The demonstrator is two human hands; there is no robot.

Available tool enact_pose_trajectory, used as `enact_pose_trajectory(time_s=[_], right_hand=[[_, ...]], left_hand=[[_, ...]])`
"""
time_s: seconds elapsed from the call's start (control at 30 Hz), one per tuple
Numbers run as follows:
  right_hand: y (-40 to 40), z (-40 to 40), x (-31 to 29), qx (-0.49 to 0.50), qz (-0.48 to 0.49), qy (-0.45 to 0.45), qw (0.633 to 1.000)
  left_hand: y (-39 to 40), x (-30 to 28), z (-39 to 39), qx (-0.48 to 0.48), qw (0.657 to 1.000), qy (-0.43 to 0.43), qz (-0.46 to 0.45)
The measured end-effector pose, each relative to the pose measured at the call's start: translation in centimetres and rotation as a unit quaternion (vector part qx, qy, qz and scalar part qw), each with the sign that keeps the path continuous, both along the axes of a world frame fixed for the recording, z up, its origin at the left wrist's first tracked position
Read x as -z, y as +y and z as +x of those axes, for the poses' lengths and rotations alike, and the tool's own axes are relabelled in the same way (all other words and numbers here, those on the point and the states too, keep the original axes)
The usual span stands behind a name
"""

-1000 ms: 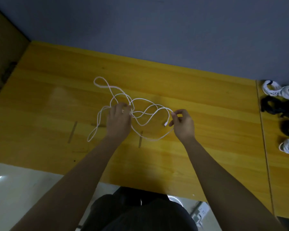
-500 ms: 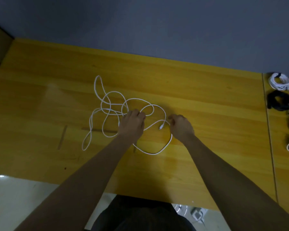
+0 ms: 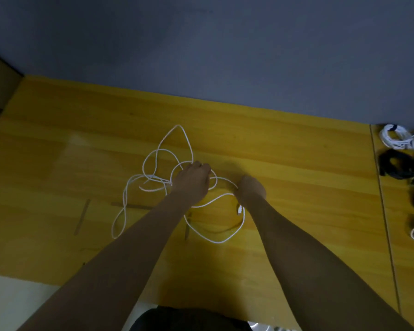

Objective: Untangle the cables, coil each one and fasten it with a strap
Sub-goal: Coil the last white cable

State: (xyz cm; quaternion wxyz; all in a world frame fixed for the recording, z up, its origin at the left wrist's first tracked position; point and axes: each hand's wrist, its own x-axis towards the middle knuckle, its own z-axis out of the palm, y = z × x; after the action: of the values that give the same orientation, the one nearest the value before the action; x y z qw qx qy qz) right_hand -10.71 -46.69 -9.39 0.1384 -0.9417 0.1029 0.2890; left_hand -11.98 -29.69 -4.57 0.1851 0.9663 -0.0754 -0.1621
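A: Surface? 
B: Yellow wooden table [image 3: 296,168] against a grey wall. 
A: What's on it? 
B: Loose white cable [image 3: 153,180], loops sprawled left of and beyond the left hand [image 3: 191,180] gripping it, one loop nearer than the right hand [image 3: 250,187]. Far right of both grips: coiled white bundles [image 3: 402,139] and black bundles [image 3: 402,167].

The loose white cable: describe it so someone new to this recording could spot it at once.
On the yellow wooden table, look at the middle, where both hands meet. The loose white cable sprawls there in open, crossing loops, with the left hand and right hand on it. Unlike the white bundles and black bundles at the right edge, it is uncoiled.
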Motion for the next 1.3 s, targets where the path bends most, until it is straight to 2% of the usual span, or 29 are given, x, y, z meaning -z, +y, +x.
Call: enact_pose_trajectory(time_s=[0.3, 0.37, 0.43, 0.5, 0.6, 0.77, 0.83, 0.9, 0.93, 1.03, 1.13, 1.23, 1.3], right_hand=[[-0.3, -1.9, 0.6, 0.005, 0.035, -0.012, 0.999], [-1.0, -1.4, -0.5, -0.012, 0.032, -0.056, 0.998], [-1.9, -0.9, -2.2, -0.037, 0.045, -0.157, 0.986], [-2.8, -0.6, -4.5, -0.043, 0.096, -0.277, 0.955], [-3.7, -0.3, -8.7, -0.017, 0.215, -0.419, 0.882], [-4.4, 1.1, -18.0, 0.066, 0.348, -0.475, 0.805], [-4.9, 1.9, -22.8, 0.089, 0.419, -0.501, 0.752], [-5.3, 2.3, -28.1, 0.093, 0.499, -0.496, 0.705], [-5.5, 2.3, -30.6, 0.08, 0.516, -0.489, 0.698], [-6.4, 1.7, -37.0, 0.022, 0.516, -0.489, 0.703], [-7.5, 1.0, -41.0, -0.007, 0.491, -0.505, 0.71], [-8.4, 0.1, -40.9, -0.016, 0.446, -0.513, 0.733], [-9.3, -0.1, -37.8, 0.008, 0.405, -0.491, 0.771]], left_hand=[[-1.2, -0.7, 0.4, 0.04, 0.998, -0.001, 0.039], [-1.5, -1.2, 0.5, 0.03, 0.999, -0.008, 0.027], [-1.7, -2.3, 0.8, 0.018, 0.999, -0.029, 0.007], [-2.0, -4.1, 1.4, 0.009, 0.997, -0.072, -0.023], [-2.7, -8.1, 2.6, -0.007, 0.981, -0.171, -0.088], [-5.1, -17.3, 4.8, 0.072, 0.949, -0.277, -0.131], [-6.2, -22.0, 5.3, 0.119, 0.933, -0.307, -0.142], [-7.1, -27.0, 5.8, 0.159, 0.915, -0.354, -0.111], [-7.3, -29.2, 6.2, 0.178, 0.905, -0.376, -0.089], [-7.9, -34.7, 6.8, 0.242, 0.873, -0.42, -0.053], [-8.1, -38.4, 6.7, 0.225, 0.901, -0.361, -0.081], [-7.9, -41.2, 6.6, 0.149, 0.9, -0.369, -0.179], [-7.6, -42.3, 7.0, 0.095, 0.891, -0.379, -0.233]])
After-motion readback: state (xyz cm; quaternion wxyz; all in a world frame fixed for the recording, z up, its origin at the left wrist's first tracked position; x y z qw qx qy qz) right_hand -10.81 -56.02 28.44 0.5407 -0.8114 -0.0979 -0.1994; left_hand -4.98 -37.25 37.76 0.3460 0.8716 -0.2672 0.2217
